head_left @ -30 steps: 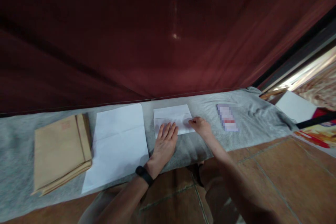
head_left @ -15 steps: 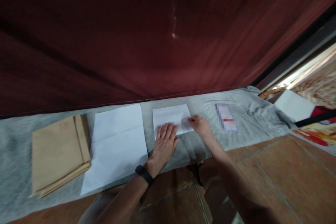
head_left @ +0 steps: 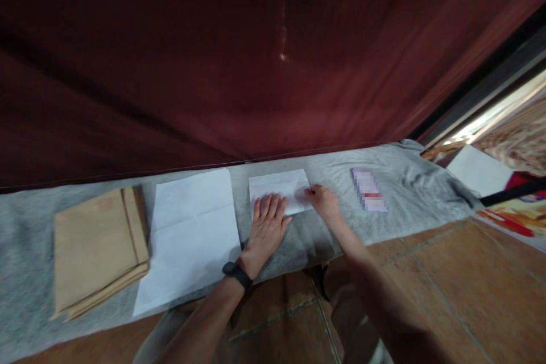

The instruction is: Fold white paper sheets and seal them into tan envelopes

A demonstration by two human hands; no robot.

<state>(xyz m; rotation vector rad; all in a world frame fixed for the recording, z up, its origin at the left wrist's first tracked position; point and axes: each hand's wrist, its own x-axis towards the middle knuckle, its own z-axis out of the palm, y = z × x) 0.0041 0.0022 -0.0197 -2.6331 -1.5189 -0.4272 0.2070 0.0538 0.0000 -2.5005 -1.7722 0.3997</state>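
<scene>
A folded sheet of white paper (head_left: 279,182) lies on a grey cloth (head_left: 330,168) in front of me. My left hand (head_left: 268,226) rests flat across its lower left part, fingers stretched out and slightly spread. At the sheet's right edge, my right hand (head_left: 324,202) is closed, with thumb and fingers pinching the paper; the fingertips are partly hidden. Left of my left hand lies a larger white sheet (head_left: 191,239) with a crease across it. Right of my right hand is a flat, blurred-out pinkish item (head_left: 369,190) with a red band.
A stack of brown paper envelopes (head_left: 96,250) lies on the cloth at far left. Dark red fabric (head_left: 264,79) hangs behind the cloth-covered surface. At the right are a white box-like object (head_left: 478,172) and a dark bar (head_left: 514,190). Brown tiles (head_left: 430,273) cover the floor.
My left hand has slid slightly up the folded sheet, and the sheet's lower edge looks a little higher. My right hand keeps its pinch at the right edge.
</scene>
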